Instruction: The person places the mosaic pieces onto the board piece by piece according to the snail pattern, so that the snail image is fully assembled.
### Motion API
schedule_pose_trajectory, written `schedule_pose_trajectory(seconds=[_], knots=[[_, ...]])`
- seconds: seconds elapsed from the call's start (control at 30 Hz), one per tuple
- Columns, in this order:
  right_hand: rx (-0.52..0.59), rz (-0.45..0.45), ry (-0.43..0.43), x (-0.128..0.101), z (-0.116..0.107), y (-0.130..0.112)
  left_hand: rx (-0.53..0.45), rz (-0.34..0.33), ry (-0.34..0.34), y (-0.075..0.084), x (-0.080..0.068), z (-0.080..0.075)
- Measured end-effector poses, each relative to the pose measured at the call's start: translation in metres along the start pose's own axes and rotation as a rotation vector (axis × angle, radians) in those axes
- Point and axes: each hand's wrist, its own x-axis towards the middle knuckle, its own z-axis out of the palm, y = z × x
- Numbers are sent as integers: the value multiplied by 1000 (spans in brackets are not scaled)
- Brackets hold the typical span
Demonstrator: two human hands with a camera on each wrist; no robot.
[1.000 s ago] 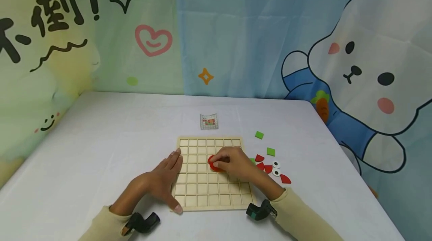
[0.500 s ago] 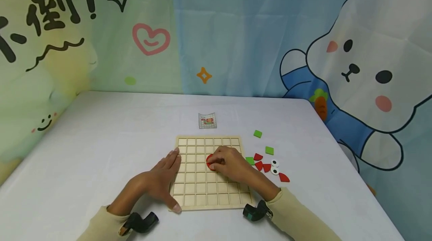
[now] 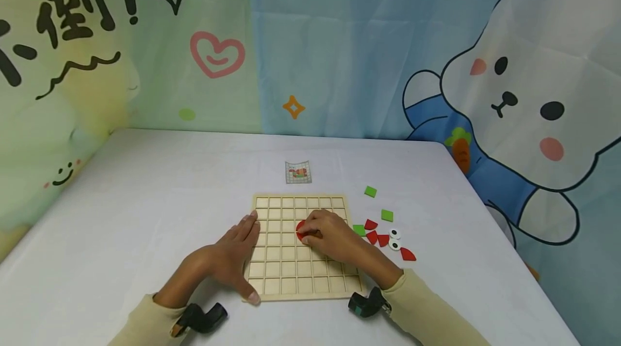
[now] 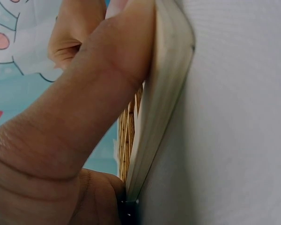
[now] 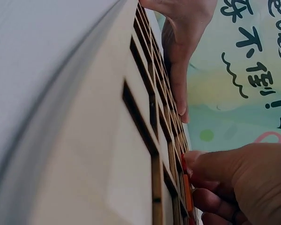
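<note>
Left hand (image 3: 234,261): fingers straight, laid along the left edge of the grid board (image 3: 276,270), thumb at its near corner; grasping nothing. Right hand (image 3: 332,233): fingers bent, thumb and fingertips pinching a red piece (image 3: 299,236) on the board, near its middle. Step judged to be seating; square the edges to the cell ribs, then press evenly while the left hand braces. Obstruction: the right hand covers adjoining cells. Beside the right forearm, loose red wedges (image 3: 408,254) and eye discs (image 3: 394,244) risk being brushed. A pattern card (image 3: 298,172) lies beyond the board on the desk (image 3: 194,173).
</note>
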Motion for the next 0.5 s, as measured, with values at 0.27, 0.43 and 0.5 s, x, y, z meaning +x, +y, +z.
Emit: schedule_pose_trajectory(seconds=[0.27,0.43,0.5], knots=[[52,-24,49,2,-3,2,17,3,0,-7,1,4],[68,5,53,1,-8,2,9,0,-6,-3,0,1],[81,7,48,0,-9,4,9,-1,-4,-1,-1,0]])
